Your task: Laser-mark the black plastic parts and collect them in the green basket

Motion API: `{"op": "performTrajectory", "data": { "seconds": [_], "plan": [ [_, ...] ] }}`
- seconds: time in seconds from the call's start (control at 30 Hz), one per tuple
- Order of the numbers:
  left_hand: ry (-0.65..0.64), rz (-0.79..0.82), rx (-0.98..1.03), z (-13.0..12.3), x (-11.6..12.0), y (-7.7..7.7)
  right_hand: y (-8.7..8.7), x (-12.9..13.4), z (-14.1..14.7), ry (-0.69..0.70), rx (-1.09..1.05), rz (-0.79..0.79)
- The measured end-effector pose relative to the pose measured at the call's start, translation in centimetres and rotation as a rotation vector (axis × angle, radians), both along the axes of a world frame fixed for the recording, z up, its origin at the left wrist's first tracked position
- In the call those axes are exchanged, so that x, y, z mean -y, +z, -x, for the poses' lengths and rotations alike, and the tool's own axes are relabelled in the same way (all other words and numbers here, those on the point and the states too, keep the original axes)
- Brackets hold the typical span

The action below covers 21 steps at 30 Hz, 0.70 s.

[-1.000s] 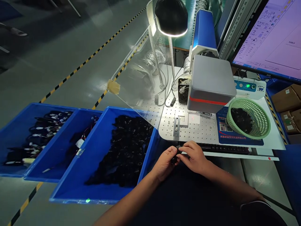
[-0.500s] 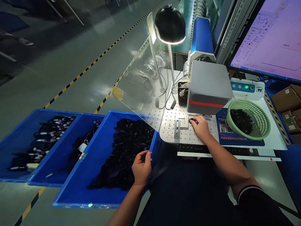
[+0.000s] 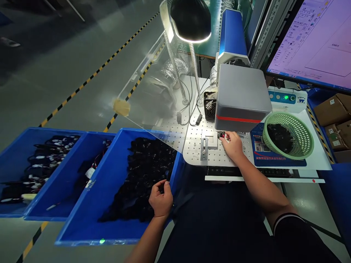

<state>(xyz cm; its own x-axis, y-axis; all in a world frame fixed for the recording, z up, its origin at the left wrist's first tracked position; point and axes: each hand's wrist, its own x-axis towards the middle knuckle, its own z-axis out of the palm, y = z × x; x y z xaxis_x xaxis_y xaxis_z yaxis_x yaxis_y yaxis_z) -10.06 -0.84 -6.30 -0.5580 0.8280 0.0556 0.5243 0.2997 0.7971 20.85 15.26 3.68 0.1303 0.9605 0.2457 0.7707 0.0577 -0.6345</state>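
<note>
Under the grey machine head (image 3: 242, 95), my right hand (image 3: 232, 147) pinches a small round black part (image 3: 221, 135) against the perforated metal plate (image 3: 193, 149). Red light shows by its fingertips. Left of that part, a square metal fixture (image 3: 211, 140) is fixed to the plate. My left hand (image 3: 161, 200) hovers at the right side of a blue bin (image 3: 82, 223) holding a heap of small black parts (image 3: 148, 168). Its thumb and fingers are curled together; whatever lies between them is too small or hidden to make out.
A green basket (image 3: 304, 144) with black parts stands at right on a blue mat (image 3: 264, 159). Behind are a lit lamp (image 3: 190, 22), a monitor (image 3: 315, 47) and a small fan (image 3: 210, 107). A clear sheet (image 3: 142, 109) juts out left. Two more blue bins hold cabled parts (image 3: 49, 157).
My view has shifted slightly, so the bench sits a little further left. Red light now appears at my right fingertips on the black part. My left hand stays over the bin's edge, its fingers still curled.
</note>
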Motion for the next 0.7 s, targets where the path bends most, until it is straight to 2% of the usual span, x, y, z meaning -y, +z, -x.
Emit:
{"op": "performTrajectory", "data": {
  "seconds": [0.2,0.4,0.7],
  "plan": [
    [0.012,-0.012,-0.015,0.0,0.0,0.1,-0.6,-0.2,0.4,-0.015,0.046,0.027],
    [0.006,-0.009,-0.014,-0.1,-0.1,0.2,-1.1,-0.7,0.5,-0.015,0.061,-0.014],
    [0.016,-0.005,-0.024,-0.2,-0.3,0.6,-1.0,-0.4,0.6,0.010,0.088,-0.006]
  ]
}}
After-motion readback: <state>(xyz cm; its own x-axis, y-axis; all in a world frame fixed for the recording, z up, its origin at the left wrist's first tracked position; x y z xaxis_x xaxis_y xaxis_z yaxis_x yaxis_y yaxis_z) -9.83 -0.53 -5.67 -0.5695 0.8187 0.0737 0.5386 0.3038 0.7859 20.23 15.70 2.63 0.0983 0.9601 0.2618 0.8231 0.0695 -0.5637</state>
